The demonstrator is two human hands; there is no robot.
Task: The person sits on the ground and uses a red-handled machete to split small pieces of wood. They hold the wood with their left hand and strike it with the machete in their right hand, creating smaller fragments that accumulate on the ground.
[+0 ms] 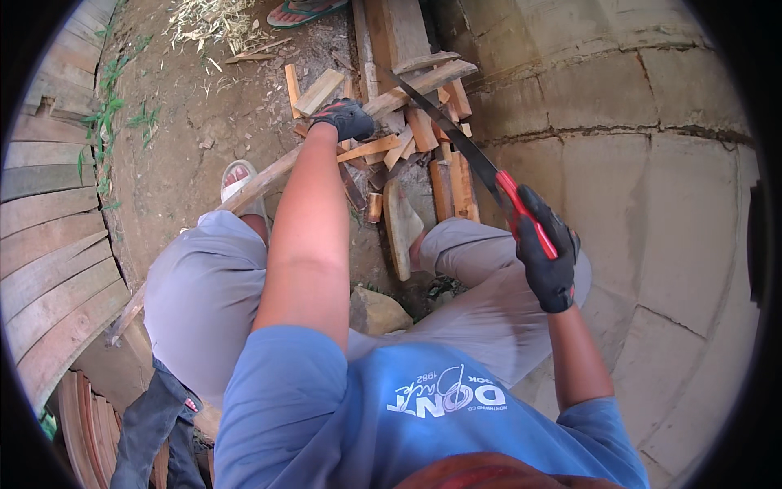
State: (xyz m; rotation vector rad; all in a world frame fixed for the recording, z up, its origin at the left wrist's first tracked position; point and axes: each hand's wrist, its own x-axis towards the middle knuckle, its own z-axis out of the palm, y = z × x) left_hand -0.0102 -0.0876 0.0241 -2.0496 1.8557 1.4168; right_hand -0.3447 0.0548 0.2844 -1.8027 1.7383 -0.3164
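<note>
In my right hand (547, 248), which wears a black glove, is a handsaw (460, 138) with a red handle and a long dark blade. The blade slants up and left, and its tip end lies at a long, narrow wooden plank (273, 173). My left hand (349, 121), also in a dark glove, is closed on that plank, left of the blade. From beside my left knee the plank runs up to the right, over a heap of cut wood. Whether the teeth have bitten into the plank, I cannot tell.
Short wood offcuts (463, 186) lie heaped below the plank. A thick timber (397, 37) stands beyond. A block wall (627, 187) rises on the right, boards (57, 204) on the left. Wood shavings (216, 28) and another person's sandalled foot (305, 11) show at the top.
</note>
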